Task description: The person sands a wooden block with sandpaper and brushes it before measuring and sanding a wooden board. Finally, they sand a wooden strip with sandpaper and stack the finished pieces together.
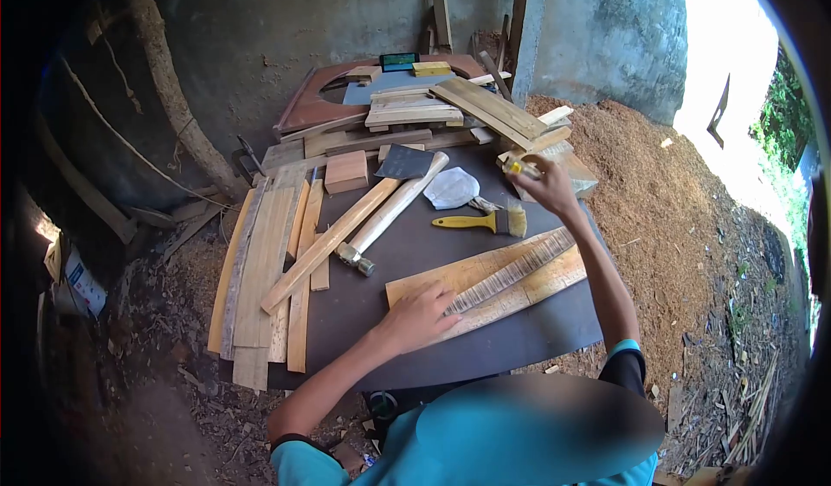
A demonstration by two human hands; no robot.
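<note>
Head: L hand flat on curved, stripe-inlaid wood plank.

Lit by daylight from beyond the far right corner of the table; blown out to white there. Shaded across the tabletop, with faint, soft shadows beneath the left hand and the plank. Dim to near black past the left edge. Bent by a fisheye lens, darkly vignetted at the frame corners. Sharp at centre, yet too small to resolve at the yellow object in the right hand. Masked by a blur patch below the near edge.
</note>
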